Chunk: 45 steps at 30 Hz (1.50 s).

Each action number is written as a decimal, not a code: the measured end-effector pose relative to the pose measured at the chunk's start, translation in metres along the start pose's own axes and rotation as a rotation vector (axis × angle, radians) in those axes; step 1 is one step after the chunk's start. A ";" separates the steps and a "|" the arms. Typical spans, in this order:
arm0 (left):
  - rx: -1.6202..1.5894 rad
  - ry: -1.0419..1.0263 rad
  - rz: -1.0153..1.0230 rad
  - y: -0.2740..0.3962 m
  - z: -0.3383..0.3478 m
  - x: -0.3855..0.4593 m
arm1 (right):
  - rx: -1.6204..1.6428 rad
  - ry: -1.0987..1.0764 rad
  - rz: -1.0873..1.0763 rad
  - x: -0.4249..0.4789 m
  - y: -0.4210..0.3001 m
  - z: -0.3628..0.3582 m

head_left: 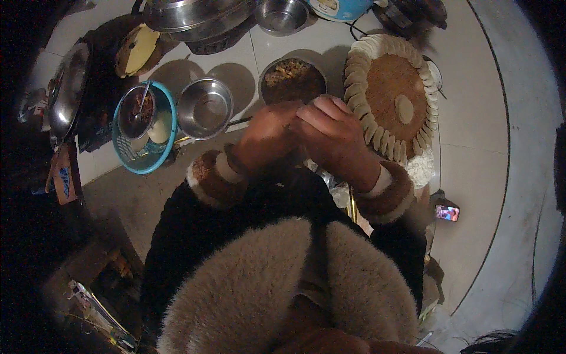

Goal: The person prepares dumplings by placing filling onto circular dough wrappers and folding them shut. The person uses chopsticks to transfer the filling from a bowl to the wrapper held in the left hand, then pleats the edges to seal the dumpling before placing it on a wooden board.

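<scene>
My left hand and my right hand meet in front of me with bent fingers. Whatever lies between them is hidden by the backs of the hands. Just beyond them stands a round metal bowl of chopped filling, partly covered by my fingers. To the right, a round brown board carries a ring of shaped dumplings along its rim. One flat dough round lies on the board's bare middle. White flour is heaped at its near edge.
Left of my hands stand a steel bowl and a blue plastic basket holding a smaller bowl with a spoon. A large steel pot, a small steel bowl and a blue appliance line the back. A lit phone lies right.
</scene>
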State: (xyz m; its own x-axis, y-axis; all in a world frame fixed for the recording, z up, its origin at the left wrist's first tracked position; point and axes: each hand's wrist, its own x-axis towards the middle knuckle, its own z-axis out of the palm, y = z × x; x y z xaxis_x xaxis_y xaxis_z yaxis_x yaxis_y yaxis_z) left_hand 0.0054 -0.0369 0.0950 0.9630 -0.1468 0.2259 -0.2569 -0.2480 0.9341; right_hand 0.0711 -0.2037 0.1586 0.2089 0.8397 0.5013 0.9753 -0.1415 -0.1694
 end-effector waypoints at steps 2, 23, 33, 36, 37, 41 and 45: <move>-0.427 -0.057 -0.136 -0.001 0.001 -0.002 | 0.036 0.105 0.125 0.008 -0.005 -0.006; -0.673 0.037 -0.097 0.001 0.010 0.005 | 0.538 0.331 0.565 -0.024 -0.002 -0.017; -0.588 0.032 -0.030 -0.002 0.008 0.002 | 0.361 0.336 0.439 -0.013 -0.005 -0.025; -0.585 0.038 -0.068 0.003 0.008 0.001 | 0.333 0.345 0.427 -0.020 -0.002 -0.017; -0.579 0.039 -0.059 0.005 0.008 0.001 | 0.324 0.359 0.433 -0.022 -0.003 -0.015; -0.565 0.042 -0.037 0.003 0.009 0.000 | 0.244 0.396 0.447 -0.015 -0.009 -0.019; -0.467 0.044 -0.026 0.003 0.007 -0.003 | 0.341 0.313 0.378 -0.014 -0.003 -0.022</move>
State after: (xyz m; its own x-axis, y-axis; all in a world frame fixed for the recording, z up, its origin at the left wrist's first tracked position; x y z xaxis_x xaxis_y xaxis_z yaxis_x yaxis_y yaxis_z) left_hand 0.0012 -0.0434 0.0952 0.9737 -0.1034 0.2029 -0.1783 0.2080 0.9617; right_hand 0.0665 -0.2264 0.1714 0.5990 0.5617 0.5707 0.7620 -0.1809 -0.6218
